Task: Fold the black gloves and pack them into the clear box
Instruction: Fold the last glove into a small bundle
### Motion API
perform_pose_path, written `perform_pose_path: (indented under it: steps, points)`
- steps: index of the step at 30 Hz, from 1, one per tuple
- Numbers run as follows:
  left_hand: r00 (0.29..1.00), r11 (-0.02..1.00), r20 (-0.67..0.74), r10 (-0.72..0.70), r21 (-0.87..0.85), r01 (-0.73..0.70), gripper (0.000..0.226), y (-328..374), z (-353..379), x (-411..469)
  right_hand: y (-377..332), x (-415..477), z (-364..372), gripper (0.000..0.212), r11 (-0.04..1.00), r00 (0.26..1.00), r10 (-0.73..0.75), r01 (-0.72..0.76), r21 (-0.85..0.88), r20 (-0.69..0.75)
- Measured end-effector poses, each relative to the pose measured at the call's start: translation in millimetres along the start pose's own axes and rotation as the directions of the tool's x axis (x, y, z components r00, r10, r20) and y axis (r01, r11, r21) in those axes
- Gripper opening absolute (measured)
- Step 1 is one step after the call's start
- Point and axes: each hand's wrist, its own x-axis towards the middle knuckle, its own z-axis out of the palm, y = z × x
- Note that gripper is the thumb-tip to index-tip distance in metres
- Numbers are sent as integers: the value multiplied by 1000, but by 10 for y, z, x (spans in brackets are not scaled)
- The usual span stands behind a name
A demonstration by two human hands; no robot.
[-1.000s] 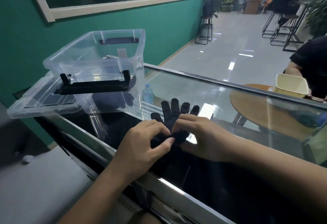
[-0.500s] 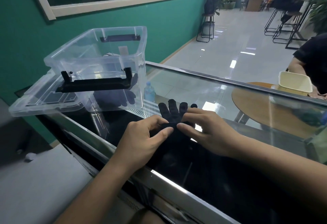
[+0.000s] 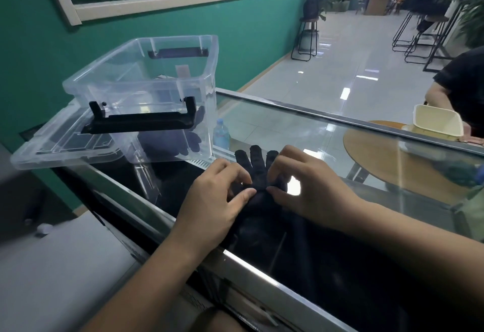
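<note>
A black glove lies flat on the glass counter, its fingers pointing away from me. My left hand rests on its left side with thumb and fingertips pinching the fabric near the palm. My right hand pinches the glove from the right, fingertips almost meeting the left thumb. The lower part of the glove is hidden under both hands. The clear box with black handles stands at the left. Dark gloves show through its front wall.
The box's clear lid lies under it at the counter's left end. A water bottle shows below the glass. A person sits at a round wooden table with a cream tub at the right. The counter's metal edge runs near me.
Both hands have slid a little up the glove toward its fingers, covering more of them. The glove stays flat in the same place.
</note>
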Motion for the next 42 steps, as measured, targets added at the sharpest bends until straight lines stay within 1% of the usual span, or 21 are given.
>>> perform_pose_path:
  steps: [2, 5, 8, 10, 12, 15, 20, 23, 26, 30, 35, 39, 42]
  points:
    - [997, 997, 8, 70, 16, -71, 10, 9, 8, -28, -13, -11, -2, 14, 997, 997, -73, 74, -9, 26]
    - [988, 985, 16, 151, 87, -152, 7, 9, 5, -69, -25, -23, 3, 12, 991, 992, -116, 119, -56, 57]
    - [989, 984, 15, 144, 100, -145, 11, 14, -1, -102, -34, -33, -12, 13, 985, 986, -140, 148, -87, 96]
    - [991, 988, 45, 123, 84, -127, 22, 35, -5, -122, -46, -48, -43, 13, 985, 983, -136, 148, -89, 125]
    - [991, 989, 87, 105, 90, -113, 32, 53, -18, -127, -65, -65, -78, 21, 985, 978, -124, 142, -96, 169]
    - [989, 991, 116, 91, 90, -102, 34, 65, -36, -119, -60, -74, -98, 30, 987, 971, -104, 127, -95, 217]
    - [994, 995, 88, 64, 72, -71, 26, 33, -37, -100, -27, -54, -57, 25, 998, 981, -31, 39, -40, 194]
    - [999, 1000, 55, 1, -3, -1, 14, 26, -52, -57, 2, -40, -14, 15, 998, 991, 50, -53, 19, 122]
    - [994, 993, 73, -80, -78, 86, 9, 17, -65, -7, 13, -29, 21, 9, 991, 990, 130, -131, 10, 48]
    - [983, 975, 99, -156, -142, 169, 8, -9, -26, 59, 24, -18, 46, 10, 979, 982, 189, -186, 79, -20]
    - [967, 954, 47, -249, -160, 253, 7, -55, 60, 146, 51, -1, 66, 14, 952, 959, 278, -267, 147, -59]
    - [964, 957, -19, -264, -127, 260, 7, -60, 97, 183, 101, 23, 84, 13, 929, 934, 354, -346, 130, -47]
    - [957, 953, -55, -286, -126, 277, 12, -76, 116, 205, 121, 44, 94, 23, 909, 913, 407, -403, 110, -23]
